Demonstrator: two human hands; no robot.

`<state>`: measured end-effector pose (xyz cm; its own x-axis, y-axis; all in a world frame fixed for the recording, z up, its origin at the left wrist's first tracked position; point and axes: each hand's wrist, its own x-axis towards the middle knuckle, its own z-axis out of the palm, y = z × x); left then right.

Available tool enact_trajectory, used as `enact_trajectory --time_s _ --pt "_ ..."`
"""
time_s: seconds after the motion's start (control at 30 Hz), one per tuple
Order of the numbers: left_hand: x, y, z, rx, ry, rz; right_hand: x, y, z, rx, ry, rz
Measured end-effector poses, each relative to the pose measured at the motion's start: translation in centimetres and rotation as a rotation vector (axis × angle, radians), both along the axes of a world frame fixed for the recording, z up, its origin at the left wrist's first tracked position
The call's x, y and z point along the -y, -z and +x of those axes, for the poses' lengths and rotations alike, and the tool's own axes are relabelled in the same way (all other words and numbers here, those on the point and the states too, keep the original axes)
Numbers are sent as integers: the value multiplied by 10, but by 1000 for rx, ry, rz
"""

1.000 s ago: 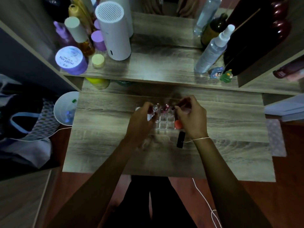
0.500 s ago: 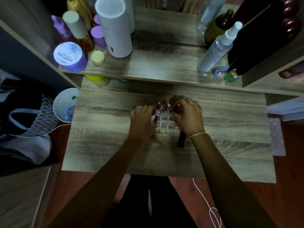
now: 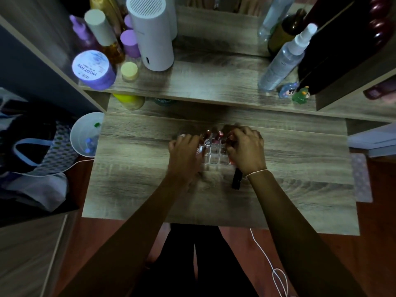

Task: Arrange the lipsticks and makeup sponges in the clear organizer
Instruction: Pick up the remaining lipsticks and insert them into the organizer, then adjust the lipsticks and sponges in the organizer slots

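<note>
The clear organizer (image 3: 215,157), a grid of small cells, stands in the middle of the wooden desk (image 3: 137,172). Two red lipsticks (image 3: 220,133) stand upright in its back cells. My left hand (image 3: 184,151) is at the organizer's left side, fingers closed around a silver-topped lipstick (image 3: 207,143). My right hand (image 3: 246,148) covers the right side and pinches a dark red lipstick (image 3: 230,137) over a back cell. A black lipstick tube (image 3: 236,179) lies on the desk by my right wrist. An orange sponge (image 3: 231,161) barely shows under my right palm.
A raised shelf (image 3: 214,82) behind the desk carries a white cylinder (image 3: 152,35), a purple jar (image 3: 92,70), bottles and a spray bottle (image 3: 285,58). A white bin (image 3: 82,136) sits left of the desk. A white cable (image 3: 267,260) hangs below the front edge.
Both hands have come down closer onto the organizer. My right hand has slid forward over its right side, hiding most of the orange sponge.
</note>
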<state>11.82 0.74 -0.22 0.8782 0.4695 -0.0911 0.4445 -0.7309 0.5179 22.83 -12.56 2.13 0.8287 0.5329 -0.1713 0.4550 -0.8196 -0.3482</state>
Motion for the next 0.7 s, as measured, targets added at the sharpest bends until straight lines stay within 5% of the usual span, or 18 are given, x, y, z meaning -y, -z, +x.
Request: enact_trajectory --time_s 0.53,0.7 --pt "9 -13 -26 52 -69 -17 6 -9 2 41 -26 45" --pt "22 -9 -49 138 10 12 35 -24 -21 211 158 471"
